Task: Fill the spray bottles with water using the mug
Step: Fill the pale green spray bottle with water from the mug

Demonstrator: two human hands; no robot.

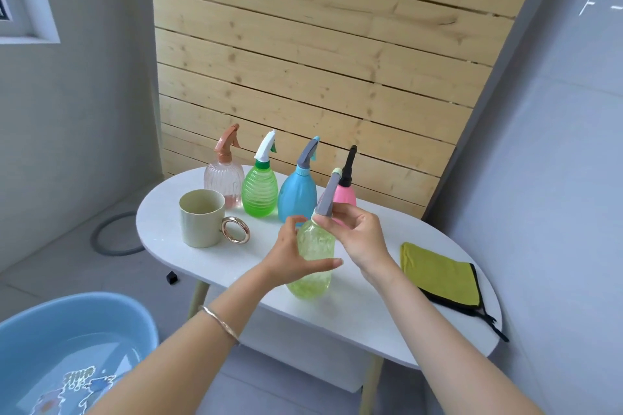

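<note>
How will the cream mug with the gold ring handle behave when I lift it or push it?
The mug looks rigid and ceramic-like, so probably heavy for its size and breakable if dropped. Its wide, straight body stands flat on the white table, so a push should slide it, not tip it. The smooth ring handle may feel slippery.

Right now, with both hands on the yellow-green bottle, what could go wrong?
The yellow-green bottle is held near the front edge of the table by the left hand alone while the right hand grips its spray head; a slip could drop it off. A wide elbow swing might knock the mug or the pink bottle behind.
</note>
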